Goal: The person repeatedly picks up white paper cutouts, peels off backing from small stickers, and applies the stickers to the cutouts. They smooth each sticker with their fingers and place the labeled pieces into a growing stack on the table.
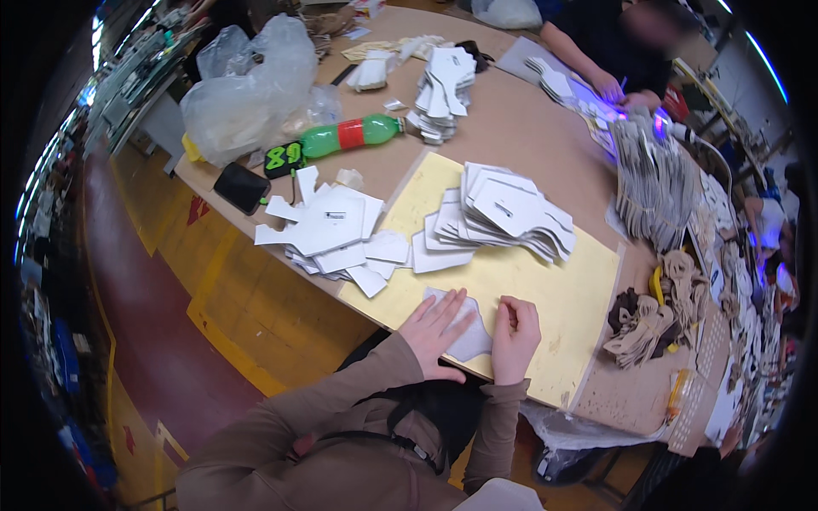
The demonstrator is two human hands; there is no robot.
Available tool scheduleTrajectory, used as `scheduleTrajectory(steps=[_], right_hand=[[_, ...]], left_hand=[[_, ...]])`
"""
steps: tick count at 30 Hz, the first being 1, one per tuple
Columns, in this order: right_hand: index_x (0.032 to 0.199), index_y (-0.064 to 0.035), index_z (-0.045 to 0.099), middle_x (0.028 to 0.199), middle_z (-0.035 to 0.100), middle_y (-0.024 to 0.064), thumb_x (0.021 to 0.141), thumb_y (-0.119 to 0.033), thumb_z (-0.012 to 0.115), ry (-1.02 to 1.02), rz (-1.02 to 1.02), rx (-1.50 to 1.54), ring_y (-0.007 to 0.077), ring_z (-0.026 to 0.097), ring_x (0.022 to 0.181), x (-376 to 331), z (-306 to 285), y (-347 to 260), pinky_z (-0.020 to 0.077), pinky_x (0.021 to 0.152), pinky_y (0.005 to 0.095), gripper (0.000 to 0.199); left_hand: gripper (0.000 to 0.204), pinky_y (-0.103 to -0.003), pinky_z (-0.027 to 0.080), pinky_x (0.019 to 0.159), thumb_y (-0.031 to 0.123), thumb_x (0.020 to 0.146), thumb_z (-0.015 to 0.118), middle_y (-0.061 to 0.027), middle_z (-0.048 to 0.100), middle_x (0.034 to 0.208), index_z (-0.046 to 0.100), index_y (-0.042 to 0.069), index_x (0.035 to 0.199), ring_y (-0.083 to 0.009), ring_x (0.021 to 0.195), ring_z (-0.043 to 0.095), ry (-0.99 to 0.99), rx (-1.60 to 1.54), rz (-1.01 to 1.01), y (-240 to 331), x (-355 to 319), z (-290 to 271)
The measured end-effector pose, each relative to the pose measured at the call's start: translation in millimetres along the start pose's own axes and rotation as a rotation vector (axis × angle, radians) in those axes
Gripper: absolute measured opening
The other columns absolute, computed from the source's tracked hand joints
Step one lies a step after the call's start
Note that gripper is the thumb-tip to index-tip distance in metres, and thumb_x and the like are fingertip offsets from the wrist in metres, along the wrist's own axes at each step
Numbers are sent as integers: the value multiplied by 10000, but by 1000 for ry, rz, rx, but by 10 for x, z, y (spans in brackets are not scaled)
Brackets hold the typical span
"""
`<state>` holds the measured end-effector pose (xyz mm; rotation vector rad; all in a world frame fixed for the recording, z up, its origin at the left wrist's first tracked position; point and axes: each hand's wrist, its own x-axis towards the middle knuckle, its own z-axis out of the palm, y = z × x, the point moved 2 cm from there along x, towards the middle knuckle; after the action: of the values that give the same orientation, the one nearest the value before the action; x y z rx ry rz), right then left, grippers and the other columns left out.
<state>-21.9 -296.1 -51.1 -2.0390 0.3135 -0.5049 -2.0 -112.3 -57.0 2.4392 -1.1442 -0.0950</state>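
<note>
A pale grey-white cut piece [471, 342] with a curved edge lies flat on a yellow sheet [569, 336] at the table's near edge. My left hand [433, 330] rests on this piece with its fingers spread. Beside the piece's right edge is my right hand [516, 339], its fingertips pinched together; whatever they hold is too small or hidden to see. Farther back on the sheet stands a stack of white cut pieces [511, 209]. A loose, untidy pile of similar white pieces [332, 223] lies to its left.
At the back left are a green bottle [351, 134] with a red label, a black pouch [241, 187] and clear plastic bags [256, 94]. More white pieces [443, 89] are piled farther back. Fabric bundles [654, 319] lie at right; a person [626, 51] works across the table.
</note>
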Motion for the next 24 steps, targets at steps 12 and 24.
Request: scheduleTrajectory(steps=[12,24], right_hand=[[991,20,688,909,668,138,853,37,654,458,-817,370,235,621,829,-497,-804,-1091,482,748,302,143],[958,24,689,896,676,135,833,71,657,230,-1163,285,241,632,811,-509,-1013,-2067,492,733,314,137]], left_hand=[[655,-518,312,1212,28,849,622,-66,495,1558,515,137,1487,-251,1419,483,17,-292,232,-192,-247,-61],[345,-344,516,1007,210,1051,579,-125,680,1232,599,-44,1285,-213,1137,644,1105,-1862,-786,-847,-398,-519]])
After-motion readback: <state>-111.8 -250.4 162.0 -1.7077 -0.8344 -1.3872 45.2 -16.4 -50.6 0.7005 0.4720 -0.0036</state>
